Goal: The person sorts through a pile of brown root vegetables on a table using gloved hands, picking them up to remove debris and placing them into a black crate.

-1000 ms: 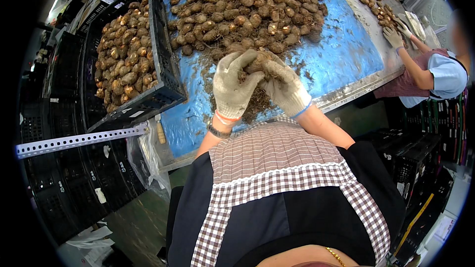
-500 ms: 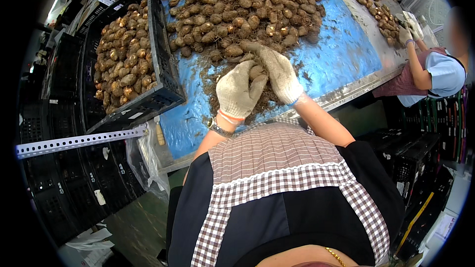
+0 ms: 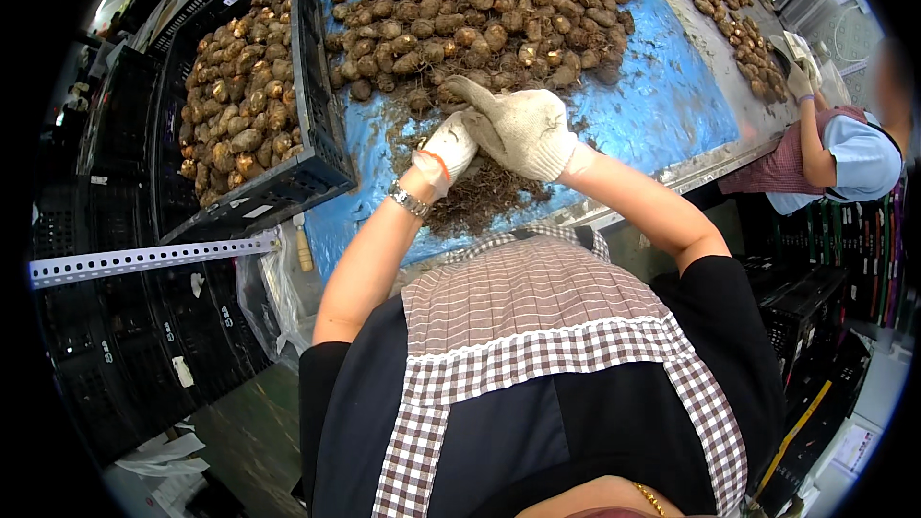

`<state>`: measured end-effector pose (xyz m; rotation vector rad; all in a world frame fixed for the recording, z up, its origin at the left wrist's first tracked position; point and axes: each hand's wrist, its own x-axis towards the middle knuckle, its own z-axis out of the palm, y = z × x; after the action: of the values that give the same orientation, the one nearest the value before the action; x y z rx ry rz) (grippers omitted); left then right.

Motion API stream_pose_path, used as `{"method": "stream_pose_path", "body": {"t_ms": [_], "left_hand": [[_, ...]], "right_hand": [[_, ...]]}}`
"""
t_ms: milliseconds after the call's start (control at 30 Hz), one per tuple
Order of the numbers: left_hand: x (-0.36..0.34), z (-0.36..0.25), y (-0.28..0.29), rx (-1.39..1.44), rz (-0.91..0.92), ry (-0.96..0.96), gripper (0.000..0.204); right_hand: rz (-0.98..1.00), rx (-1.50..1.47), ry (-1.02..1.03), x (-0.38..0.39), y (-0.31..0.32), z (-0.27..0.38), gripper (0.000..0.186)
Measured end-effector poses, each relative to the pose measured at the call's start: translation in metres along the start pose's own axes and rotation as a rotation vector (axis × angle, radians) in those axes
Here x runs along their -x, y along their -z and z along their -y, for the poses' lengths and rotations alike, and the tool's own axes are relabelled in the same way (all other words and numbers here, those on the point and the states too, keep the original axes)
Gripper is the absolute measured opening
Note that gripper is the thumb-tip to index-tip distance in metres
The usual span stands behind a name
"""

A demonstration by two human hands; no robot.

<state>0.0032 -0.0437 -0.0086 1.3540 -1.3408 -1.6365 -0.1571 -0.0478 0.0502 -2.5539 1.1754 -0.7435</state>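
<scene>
The tubers lie heaped just beyond my fingertips. Whether one is enclosed between my palms cannot be told; the gloves cover the spot.

Risk 1, slippage: if a tuber is enclosed, loose soil on the gloves could let it roll free. The likely cause would be uneven pressure from the two sides.

Risk 2, pile slide: the near tubers sit on a slope. A knock from my extended index finger could bring some down onto the debris, the dark, fibrous litter below my hands.

Risk 3, snagging: root fibres could catch in the knit of the gloves and drag neighbouring tubers along.

Hand pose: my right hand is set palm down, its index finger reaching up and to the left, its thumb angled down toward the left hand. The left hand is partly covered by the right, and the two touch. The right index finger and thumb stand apart; the other fingers are hidden, so I cannot tell what they are clamped on, if anything. Both forearms slant inward, elbows bent.

Beneath is the blue sheet on the bench. The black crate, loaded with tubers, stands to my left.
</scene>
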Motion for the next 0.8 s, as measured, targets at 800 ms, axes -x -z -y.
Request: {"method": "stream_pose_path", "body": {"t_ms": [800], "left_hand": [[0.036, -0.024, -0.030, -0.521, -0.583, -0.959, 0.045]], "right_hand": [[-0.121, -1.245, -0.468, 0.017, 0.008, -0.002, 0.050]]}}
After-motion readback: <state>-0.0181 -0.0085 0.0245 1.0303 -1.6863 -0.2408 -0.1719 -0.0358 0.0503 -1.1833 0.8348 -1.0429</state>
